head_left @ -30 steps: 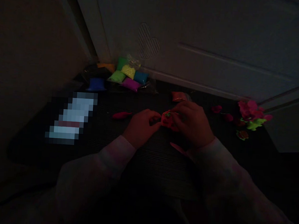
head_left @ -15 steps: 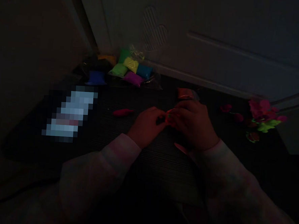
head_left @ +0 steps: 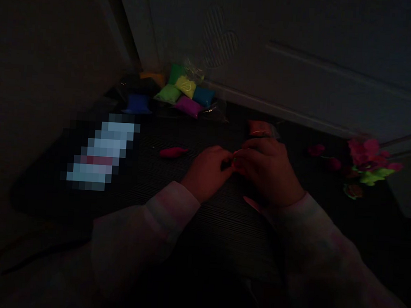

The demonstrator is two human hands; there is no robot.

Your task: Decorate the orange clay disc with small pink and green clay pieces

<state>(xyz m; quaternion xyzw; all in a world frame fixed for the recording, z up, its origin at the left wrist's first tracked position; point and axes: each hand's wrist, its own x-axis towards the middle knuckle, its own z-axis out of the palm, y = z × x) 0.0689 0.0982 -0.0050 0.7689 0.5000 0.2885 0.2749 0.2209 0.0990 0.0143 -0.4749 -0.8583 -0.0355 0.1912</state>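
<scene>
In dim light, my left hand (head_left: 207,172) and my right hand (head_left: 272,172) meet over the dark table. Between their fingertips is a small reddish lump of modelling clay (head_left: 239,161), glowing at its edge and mostly covered by my fingers. My left hand pinches at its left side, thumb and forefinger closed together. The fingers of my right hand curl over it from above. Left of my left hand lies a tapered pink piece of clay (head_left: 173,152). An orange packet (head_left: 260,128) sits just behind my right hand. A thin pinkish pointed thing (head_left: 252,204) shows by my right wrist.
Several bright clay packets (head_left: 189,106) are heaped at the back left against a pale panel (head_left: 300,81) with a heart relief. A lit, blurred-out screen (head_left: 104,152) lies at left. Pink flower shapes (head_left: 365,152) with green parts lie at right, beside a round greenish-brown piece (head_left: 352,191).
The whole view has shifted a little, so everything sits slightly farther right. Both hands stay together on the reddish clay, with only slight finger movement.
</scene>
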